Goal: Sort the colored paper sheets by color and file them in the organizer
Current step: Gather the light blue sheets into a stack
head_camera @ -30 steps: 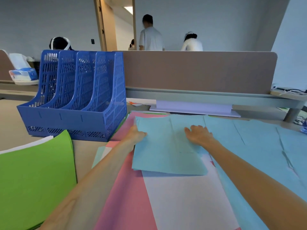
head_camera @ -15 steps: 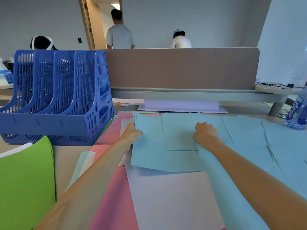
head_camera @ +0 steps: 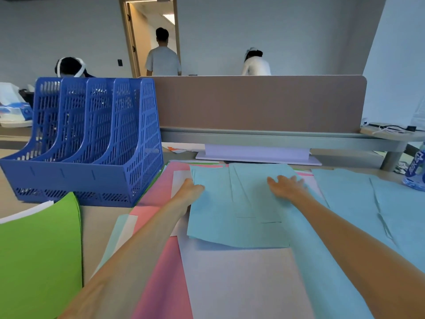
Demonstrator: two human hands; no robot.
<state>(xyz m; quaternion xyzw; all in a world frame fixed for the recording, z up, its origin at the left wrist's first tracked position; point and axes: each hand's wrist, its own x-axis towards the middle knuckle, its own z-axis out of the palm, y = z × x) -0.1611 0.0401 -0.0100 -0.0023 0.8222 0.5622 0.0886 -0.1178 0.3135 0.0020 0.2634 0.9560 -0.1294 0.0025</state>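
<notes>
A stack of light blue sheets (head_camera: 232, 217) lies in the middle of the desk on top of pink paper (head_camera: 161, 284) and white paper (head_camera: 241, 284). My left hand (head_camera: 190, 188) grips the stack's left edge, thumb on top. My right hand (head_camera: 287, 186) lies flat on the stack's far right part, fingers spread. More light blue sheets (head_camera: 358, 203) are spread out to the right. The blue mesh organizer (head_camera: 87, 143) with several slots stands at the left, apart from both hands. Green sheets (head_camera: 39, 256) lie at the near left.
A brown divider panel (head_camera: 259, 102) on a grey rail closes the far side of the desk. A water bottle (head_camera: 415, 171) stands at the right edge. A white flat stand (head_camera: 257, 155) sits under the rail. People stand behind the panel.
My right hand went from curled to flat with fingers spread and slid right on the blue stack. The top blue sheets now lie more squarely together. The left hand kept its grip.
</notes>
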